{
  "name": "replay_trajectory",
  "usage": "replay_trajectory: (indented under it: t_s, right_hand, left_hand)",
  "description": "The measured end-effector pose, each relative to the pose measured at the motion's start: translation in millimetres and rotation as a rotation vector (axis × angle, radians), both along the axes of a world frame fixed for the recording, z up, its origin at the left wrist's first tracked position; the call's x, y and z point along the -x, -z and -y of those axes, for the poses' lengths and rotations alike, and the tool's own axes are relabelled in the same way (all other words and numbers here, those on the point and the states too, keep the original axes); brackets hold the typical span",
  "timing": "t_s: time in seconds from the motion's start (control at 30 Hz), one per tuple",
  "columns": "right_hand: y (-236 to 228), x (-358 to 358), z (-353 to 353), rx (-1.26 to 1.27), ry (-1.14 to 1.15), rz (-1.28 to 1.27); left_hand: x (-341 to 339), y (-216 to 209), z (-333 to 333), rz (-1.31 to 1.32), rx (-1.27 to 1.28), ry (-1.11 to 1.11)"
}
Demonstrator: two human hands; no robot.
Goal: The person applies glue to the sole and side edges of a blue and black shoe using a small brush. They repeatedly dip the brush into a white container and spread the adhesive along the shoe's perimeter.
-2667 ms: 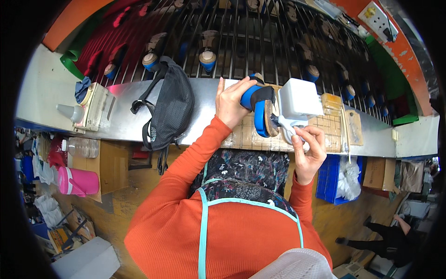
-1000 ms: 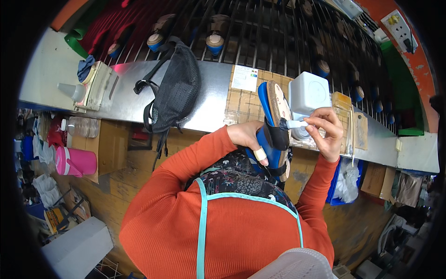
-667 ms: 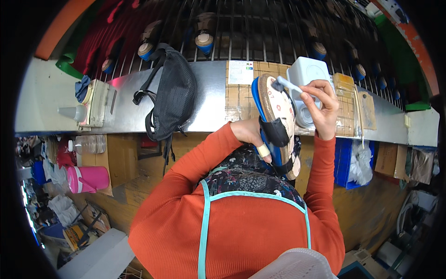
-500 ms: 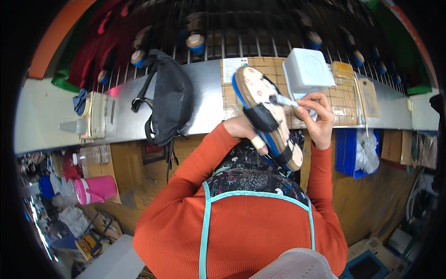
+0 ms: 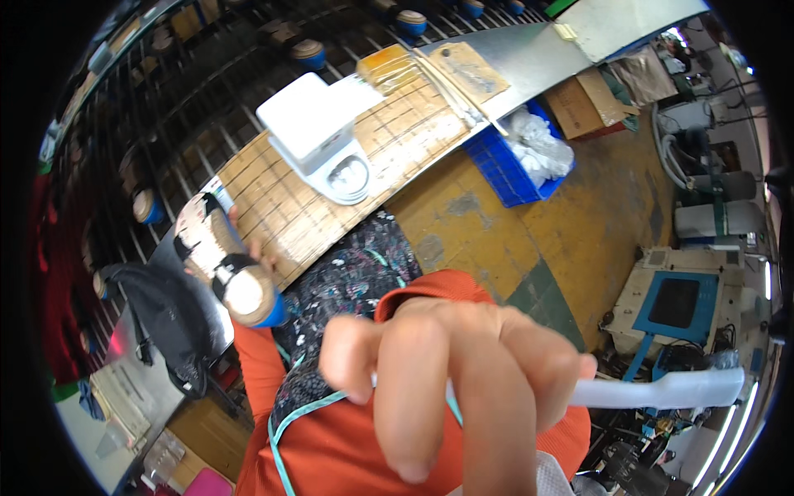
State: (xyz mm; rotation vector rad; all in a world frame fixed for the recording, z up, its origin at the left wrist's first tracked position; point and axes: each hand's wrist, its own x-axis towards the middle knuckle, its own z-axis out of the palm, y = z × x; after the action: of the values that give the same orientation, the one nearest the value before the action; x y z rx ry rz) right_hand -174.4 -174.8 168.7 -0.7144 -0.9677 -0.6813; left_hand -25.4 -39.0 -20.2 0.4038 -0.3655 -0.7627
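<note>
My right hand (image 5: 463, 372) is lifted close in front of me, large and slightly blurred, its fingers curled around a brush. The pale translucent handle of the brush (image 5: 662, 393) sticks out to the right past my fingers; its bristle end is hidden. At the left, my left hand (image 5: 258, 250) holds a sandal (image 5: 217, 244) by its side, mostly hidden behind it. The sandal has a light patterned footbed, black straps and a blue-covered bottom. It is tilted over the near edge of the workbench, left of a white box-shaped container with a small cup-like base (image 5: 302, 116).
Cardboard (image 5: 281, 240) covers the bench. Beyond it runs a rack of metal bars (image 5: 178, 161) carrying several sandals. A black bag (image 5: 165, 318) lies left. A blue crate (image 5: 509, 182) with crumpled plastic stands by a cardboard box (image 5: 583, 103); a blue-framed machine (image 5: 682, 302) is at right.
My right hand has left the sandal and come up close with the brush. My left hand keeps the sandal, now turned and seen further left. The whole view has swung to the right.
</note>
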Motion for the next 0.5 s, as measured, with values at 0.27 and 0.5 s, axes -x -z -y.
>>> replay_trajectory:
  t_s: [0.27, 0.5]
  right_hand:
    - [3.0, -6.1, -8.3, -0.035, 0.006, 0.035]
    - [3.7, -6.2, -4.8, -0.045, 0.022, 0.037]
  left_hand:
    - [62.3, -70.6, 29.3, -0.105, -0.178, -0.207]
    - [167.8, -201.6, 99.3, -0.051, 0.649, 0.053]
